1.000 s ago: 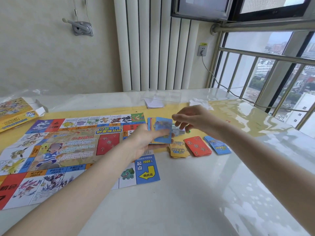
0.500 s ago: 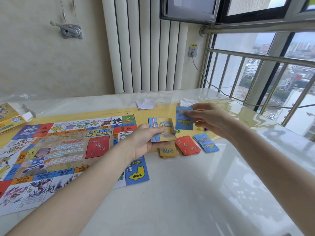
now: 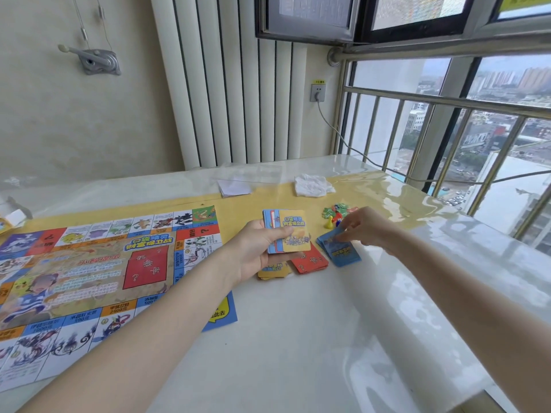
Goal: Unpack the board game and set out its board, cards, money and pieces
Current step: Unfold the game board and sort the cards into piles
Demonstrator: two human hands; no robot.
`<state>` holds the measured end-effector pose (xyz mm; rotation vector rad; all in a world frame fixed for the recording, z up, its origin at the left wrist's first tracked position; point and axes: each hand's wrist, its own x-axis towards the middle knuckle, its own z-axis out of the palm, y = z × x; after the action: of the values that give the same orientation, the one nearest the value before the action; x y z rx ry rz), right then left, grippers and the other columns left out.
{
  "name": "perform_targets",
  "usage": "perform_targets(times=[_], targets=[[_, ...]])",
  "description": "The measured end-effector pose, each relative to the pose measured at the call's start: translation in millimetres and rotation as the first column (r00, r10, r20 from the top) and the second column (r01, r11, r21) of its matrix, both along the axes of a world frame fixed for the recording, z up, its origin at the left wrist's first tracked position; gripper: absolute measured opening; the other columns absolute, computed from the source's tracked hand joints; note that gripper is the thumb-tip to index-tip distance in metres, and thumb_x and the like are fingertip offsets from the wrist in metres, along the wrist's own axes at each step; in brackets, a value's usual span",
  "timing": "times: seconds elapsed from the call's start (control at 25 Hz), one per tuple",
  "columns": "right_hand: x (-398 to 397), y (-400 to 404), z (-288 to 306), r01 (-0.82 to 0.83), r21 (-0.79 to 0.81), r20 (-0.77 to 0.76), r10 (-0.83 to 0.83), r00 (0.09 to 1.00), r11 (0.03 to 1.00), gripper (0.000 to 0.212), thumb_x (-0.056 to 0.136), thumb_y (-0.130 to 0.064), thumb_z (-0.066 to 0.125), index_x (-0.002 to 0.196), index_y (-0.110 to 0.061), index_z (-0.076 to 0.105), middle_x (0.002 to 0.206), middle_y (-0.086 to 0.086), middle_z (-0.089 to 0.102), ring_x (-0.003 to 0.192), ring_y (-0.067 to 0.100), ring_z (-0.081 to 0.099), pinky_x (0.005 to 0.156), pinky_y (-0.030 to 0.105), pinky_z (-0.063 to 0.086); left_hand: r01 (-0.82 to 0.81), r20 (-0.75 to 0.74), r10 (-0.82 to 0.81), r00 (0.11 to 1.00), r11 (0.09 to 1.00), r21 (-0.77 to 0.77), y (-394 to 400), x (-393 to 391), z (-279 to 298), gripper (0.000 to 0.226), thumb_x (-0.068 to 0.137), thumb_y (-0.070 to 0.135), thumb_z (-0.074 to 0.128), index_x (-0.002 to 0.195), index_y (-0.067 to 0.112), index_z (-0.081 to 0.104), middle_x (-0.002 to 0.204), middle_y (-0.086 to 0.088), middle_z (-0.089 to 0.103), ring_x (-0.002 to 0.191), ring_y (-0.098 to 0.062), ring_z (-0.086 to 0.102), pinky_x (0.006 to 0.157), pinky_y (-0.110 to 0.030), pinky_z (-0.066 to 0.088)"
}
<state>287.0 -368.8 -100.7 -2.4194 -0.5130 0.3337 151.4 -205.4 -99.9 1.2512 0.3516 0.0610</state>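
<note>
The colourful game board lies unfolded on the left of the table. My left hand grips a stack of mixed cards, a yellow-backed one on top. My right hand holds a blue card by its far edge on top of the blue pile. A red pile and a yellow pile lie just left of the blue one, partly hidden under my left hand. Small green, yellow and red pieces sit in a heap behind my right hand.
A crumpled white tissue, a folded white sheet and a clear plastic wrapper lie at the back. The game box corner shows at the far left. Window railing runs along the right; a power cable crosses there.
My right hand took a blue card off the stack in my left hand, carried it to the right and lowered it onto the blue pile. My view turned left, revealing the pieces.
</note>
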Motion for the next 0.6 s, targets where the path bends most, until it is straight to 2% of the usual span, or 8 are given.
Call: perform_targets(times=[0.08, 0.16, 0.24, 0.32, 0.36, 0.44, 0.52, 0.6], targets=[[1, 1, -7, -0.038, -0.109, 0.158, 0.055, 0.986, 0.993, 0.029, 0.072, -0.019, 0.078, 0.096, -0.009, 0.064, 0.071, -0.006, 0.042, 0.07, 0.015, 0.042, 0.05, 0.019, 0.027, -0.016, 0.001, 0.016, 1.0, 1.0, 0.001, 2, -1, -1, 0.009, 0.089, 0.001, 0.056, 0.086, 0.009, 0.054, 0.089, -0.01, 0.066, 0.079, -0.022, 0.064, 0.069, -0.038, 0.055], [0, 1, -11, -0.004, -0.069, 0.239, 0.02, 0.971, 0.998, 0.028, 0.073, -0.021, 0.077, 0.092, -0.011, 0.059, 0.071, -0.005, 0.042, 0.073, 0.018, 0.043, 0.051, 0.02, 0.027, -0.033, 0.007, 0.033, 0.999, 0.999, -0.002, 2, -1, -3, 0.01, 0.087, 0.0, 0.059, 0.087, 0.009, 0.054, 0.087, -0.008, 0.066, 0.078, -0.02, 0.065, 0.068, -0.037, 0.056], [-6, 3, -5, -0.002, 0.191, 0.141, -0.026, 0.99, 0.982, 0.022, 0.081, -0.024, 0.07, 0.089, -0.006, 0.059, 0.069, 0.0, 0.049, 0.062, 0.016, 0.045, 0.05, 0.02, 0.031, -0.034, 0.01, 0.034, 0.999, 0.999, 0.002, 1, 1, -6, 0.013, 0.085, 0.001, 0.062, 0.096, 0.006, 0.058, 0.091, -0.009, 0.067, 0.08, -0.019, 0.066, 0.064, -0.034, 0.059], [-18, 10, 5, -0.091, 0.429, -0.1, 0.148, 0.984, 0.899, 0.025, 0.085, -0.027, 0.065, 0.084, -0.002, 0.063, 0.069, 0.005, 0.056, 0.056, 0.013, 0.048, 0.05, 0.02, 0.037, -0.046, 0.011, 0.046, 0.999, 0.999, 0.002, 0, 3, -8, 0.022, 0.084, 0.001, 0.063, 0.105, 0.005, 0.06, 0.095, -0.01, 0.067, 0.081, -0.02, 0.066, 0.06, -0.031, 0.06], [-24, 14, 8, -0.144, 0.47, -0.16, 0.244, 0.956, 0.871, 0.024, 0.084, -0.026, 0.065, 0.08, -0.002, 0.064, 0.068, 0.006, 0.058, 0.056, 0.012, 0.049, 0.051, 0.02, 0.039, -0.049, 0.014, 0.049, 0.999, 0.999, -0.003, -1, 4, -8, 0.021, 0.084, 0.002, 0.063, 0.104, 0.005, 0.06, 0.095, -0.011, 0.067, 0.081, -0.02, 0.066, 0.059, -0.031, 0.059], [-31, 20, 8, -0.224, 0.467, -0.146, 0.325, 0.934, 0.855, 0.024, 0.082, -0.019, 0.069, 0.071, 0.0, 0.059, 0.065, 0.012, 0.055, 0.054, 0.013, 0.047, 0.051, 0.021, 0.037, -0.032, 0.019, 0.032, 0.999, 0.999, -0.034, -3, 3, -6, 0.009, 0.085, 0.004, 0.062, 0.094, 0.005, 0.06, 0.09, -0.011, 0.067, 0.076, -0.02, 0.066, 0.063, -0.033, 0.059], [-31, 23, 9, -0.195, 0.482, -0.104, 0.276, 0.955, 0.854, 0.022, 0.081, -0.012, 0.069, 0.069, 0.002, 0.056, 0.064, 0.013, 0.051, 0.05, 0.014, 0.044, 0.049, 0.02, 0.036, -0.027, 0.019, 0.029, 0.999, 0.996, -0.09, 2, -1, -2, 0.003, 0.089, 0.003, 0.056, 0.092, 0.003, 0.059, 0.085, -0.014, 0.068, 0.074, -0.023, 0.067, 0.066, -0.036, 0.057], [-29, 21, 12, -0.116, 0.511, -0.096, 0.191, 0.977, 0.851, 0.021, 0.082, -0.007, 0.067, 0.068, 0.003, 0.056, 0.062, 0.012, 0.049, 0.05, 0.015, 0.043, 0.047, 0.019, 0.037, -0.075, 0.04, 0.081, 0.996, 0.989, -0.126, 13, -4, 0, 0.008, 0.091, 0.0, 0.051, 0.096, 0.0, 0.057, 0.085, -0.017, 0.069, 0.072, -0.025, 0.069, 0.066, -0.037, 0.058]])
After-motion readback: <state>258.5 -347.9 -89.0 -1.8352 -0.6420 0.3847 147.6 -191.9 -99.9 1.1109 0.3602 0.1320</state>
